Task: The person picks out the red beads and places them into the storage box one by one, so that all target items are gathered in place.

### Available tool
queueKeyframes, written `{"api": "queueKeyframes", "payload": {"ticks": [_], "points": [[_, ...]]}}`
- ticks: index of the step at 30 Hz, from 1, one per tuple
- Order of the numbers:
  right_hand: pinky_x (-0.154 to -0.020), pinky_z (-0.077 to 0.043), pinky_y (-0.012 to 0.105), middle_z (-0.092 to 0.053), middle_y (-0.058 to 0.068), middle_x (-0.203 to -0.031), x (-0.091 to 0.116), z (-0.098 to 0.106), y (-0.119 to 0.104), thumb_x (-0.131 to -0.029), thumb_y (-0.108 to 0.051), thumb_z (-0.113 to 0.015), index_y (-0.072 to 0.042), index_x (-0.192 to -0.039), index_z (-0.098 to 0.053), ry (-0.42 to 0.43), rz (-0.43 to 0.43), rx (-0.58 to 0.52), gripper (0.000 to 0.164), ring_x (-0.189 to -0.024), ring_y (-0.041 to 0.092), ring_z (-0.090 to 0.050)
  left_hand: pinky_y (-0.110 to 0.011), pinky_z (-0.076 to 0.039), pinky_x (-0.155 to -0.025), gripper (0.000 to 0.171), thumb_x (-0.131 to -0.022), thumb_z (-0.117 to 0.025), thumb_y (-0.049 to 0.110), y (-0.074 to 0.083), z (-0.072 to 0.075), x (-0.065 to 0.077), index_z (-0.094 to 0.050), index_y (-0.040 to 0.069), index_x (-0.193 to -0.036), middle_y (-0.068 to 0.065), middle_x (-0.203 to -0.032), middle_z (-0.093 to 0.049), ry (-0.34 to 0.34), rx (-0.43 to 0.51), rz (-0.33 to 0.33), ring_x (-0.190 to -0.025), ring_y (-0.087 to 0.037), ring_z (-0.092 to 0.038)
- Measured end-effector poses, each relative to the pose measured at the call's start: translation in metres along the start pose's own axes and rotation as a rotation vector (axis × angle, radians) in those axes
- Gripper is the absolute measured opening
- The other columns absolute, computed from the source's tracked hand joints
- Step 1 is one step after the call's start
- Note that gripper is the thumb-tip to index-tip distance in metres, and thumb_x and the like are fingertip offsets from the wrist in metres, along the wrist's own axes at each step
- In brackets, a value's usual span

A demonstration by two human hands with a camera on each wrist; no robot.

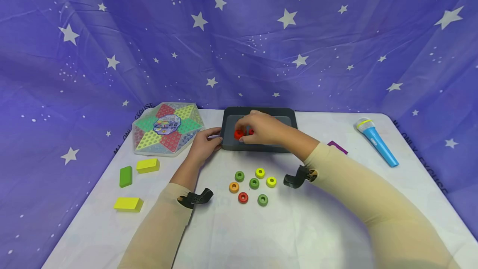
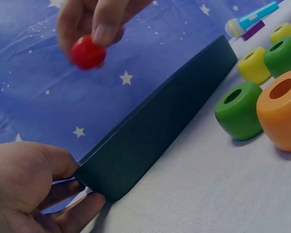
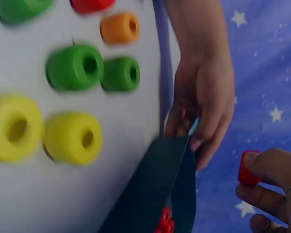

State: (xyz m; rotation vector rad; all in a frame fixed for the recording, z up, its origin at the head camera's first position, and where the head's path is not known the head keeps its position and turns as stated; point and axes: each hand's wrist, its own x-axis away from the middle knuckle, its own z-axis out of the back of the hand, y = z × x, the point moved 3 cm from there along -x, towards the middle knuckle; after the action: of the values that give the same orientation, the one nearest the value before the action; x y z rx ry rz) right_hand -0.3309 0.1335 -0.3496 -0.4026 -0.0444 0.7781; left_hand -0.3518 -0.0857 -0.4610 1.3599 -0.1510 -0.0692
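A dark grey tray [image 1: 257, 147] stands near the back of the table. My left hand [image 1: 203, 146] grips its left corner between thumb and fingers. Over the tray, my right hand [image 1: 263, 128] pinches a red bead [image 2: 88, 52] with a rounded shape. Inside the tray are small red beads [image 3: 165, 222], partly hidden by the wall. In front of the tray lie several holed beads: an orange bead [image 1: 234, 187], a red bead [image 1: 243, 197], green beads [image 1: 254, 183] and yellow beads [image 1: 271, 182].
A hexagonal star-patterned game board [image 1: 168, 130] lies left of the tray. Yellow blocks [image 1: 128, 204] and a green block [image 1: 125, 176] sit nearer on that side. To the right are a purple piece [image 1: 337, 147] and a blue toy microphone [image 1: 381, 144]. A starry curtain [image 1: 239, 36] hangs behind.
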Motion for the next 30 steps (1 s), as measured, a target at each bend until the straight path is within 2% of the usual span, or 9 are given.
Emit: {"api": "queueKeyframes", "payload": {"ticks": [3,7,11,16,20,25,30], "points": [[-0.077,-0.050,0.033,-0.071,-0.007,-0.101,-0.014,0.003,0.008,-0.091,-0.028,-0.074,-0.020,-0.120,-0.073,0.001,-0.038,0.011,0.029,-0.093,0.019,-0.053,-0.032,-0.061,-0.089,0.043,-0.097,-0.062,0.006,0.000,-0.001,0.000,-0.062,0.007,-0.139,-0.014,-0.138,-0.059,0.003,-0.004,0.000,-0.117,-0.029,-0.065],[-0.089,-0.050,0.039,-0.072,-0.003,-0.107,-0.032,0.003,0.018,-0.093,-0.027,-0.073,-0.019,-0.122,-0.072,-0.008,-0.083,-0.002,0.030,-0.104,0.027,-0.057,-0.035,-0.061,-0.090,0.043,-0.097,-0.062,0.006,0.000,-0.001,0.001,-0.061,0.007,-0.140,-0.014,-0.139,-0.059,-0.003,-0.002,0.004,-0.117,-0.029,-0.065],[-0.099,-0.048,0.041,-0.073,-0.003,-0.110,-0.047,-0.001,0.026,-0.094,-0.028,-0.071,-0.020,-0.123,-0.071,-0.015,-0.107,0.007,0.030,-0.111,0.028,-0.060,-0.035,-0.061,-0.091,0.043,-0.097,-0.062,0.007,0.000,-0.001,0.001,-0.062,0.008,-0.140,-0.014,-0.140,-0.058,-0.005,0.001,0.012,-0.118,-0.028,-0.064],[-0.100,-0.051,0.041,-0.072,-0.002,-0.113,-0.061,-0.008,0.034,-0.093,-0.027,-0.073,-0.020,-0.125,-0.071,-0.023,-0.168,0.035,0.033,-0.110,0.022,-0.060,-0.033,-0.061,-0.089,0.043,-0.097,-0.062,0.007,0.000,-0.001,0.000,-0.061,0.008,-0.140,-0.013,-0.139,-0.059,-0.007,-0.005,0.006,-0.117,-0.027,-0.064],[-0.099,-0.051,0.042,-0.071,-0.002,-0.116,-0.072,-0.020,0.044,-0.094,-0.030,-0.073,-0.022,-0.127,-0.071,-0.038,-0.220,0.089,0.034,-0.112,0.023,-0.056,-0.031,-0.061,-0.089,0.043,-0.097,-0.062,0.007,0.000,-0.001,0.000,-0.061,0.008,-0.140,-0.013,-0.139,-0.059,-0.004,-0.008,0.007,-0.117,-0.027,-0.065],[-0.098,-0.051,0.045,-0.070,0.000,-0.118,-0.085,-0.034,0.054,-0.096,-0.032,-0.071,-0.024,-0.129,-0.070,-0.051,-0.249,0.155,0.035,-0.115,0.027,-0.055,-0.031,-0.061,-0.089,0.043,-0.097,-0.062,0.007,0.000,0.000,0.001,-0.061,0.008,-0.140,-0.013,-0.139,-0.059,0.002,-0.011,0.008,-0.118,-0.027,-0.065],[-0.094,-0.052,0.044,-0.070,0.000,-0.113,-0.092,-0.044,0.060,-0.095,-0.033,-0.072,-0.026,-0.127,-0.071,-0.068,-0.265,0.218,0.033,-0.109,0.026,-0.053,-0.030,-0.061,-0.088,0.043,-0.097,-0.063,0.008,0.000,0.000,0.001,-0.061,0.008,-0.140,-0.013,-0.139,-0.058,0.000,-0.013,0.002,-0.117,-0.027,-0.065]]}}
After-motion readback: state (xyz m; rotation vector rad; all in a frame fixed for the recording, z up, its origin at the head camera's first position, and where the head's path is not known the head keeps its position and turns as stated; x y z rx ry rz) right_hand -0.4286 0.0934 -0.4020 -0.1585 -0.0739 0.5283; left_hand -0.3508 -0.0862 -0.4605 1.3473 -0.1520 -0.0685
